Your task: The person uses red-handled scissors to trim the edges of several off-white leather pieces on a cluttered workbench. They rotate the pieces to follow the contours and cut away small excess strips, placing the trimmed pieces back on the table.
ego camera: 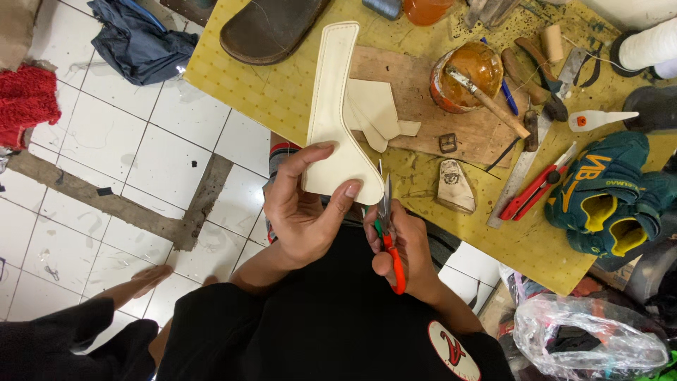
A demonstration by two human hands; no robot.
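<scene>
Pinching the cream leather piece [331, 120] near its rounded lower end, thumb on one face and fingers on the other: so the grip of the left hand [303, 212], with the piece held up over the near edge of the yellow bench [282, 92]. Closed round the orange handle of the small snips [388, 233], the right hand [405, 250], blades up against the rounded edge of the piece. Judged as trimming along that edge (thread ends or surplus, too fine to tell); calls next for a small, steady bite close to the stitch line and a slight turn of the piece by the left hand. Counted, largest to smallest: one bench, one wooden board [437, 106], one dark sole [271, 28], one pair of green and yellow gloves [606, 197], one cream piece in hand, about three smaller cream cut-outs [374, 109] on the board, one orange glue pot [465, 74] with one brush, one red cutter [536, 187], one metal buckle [448, 143].
</scene>
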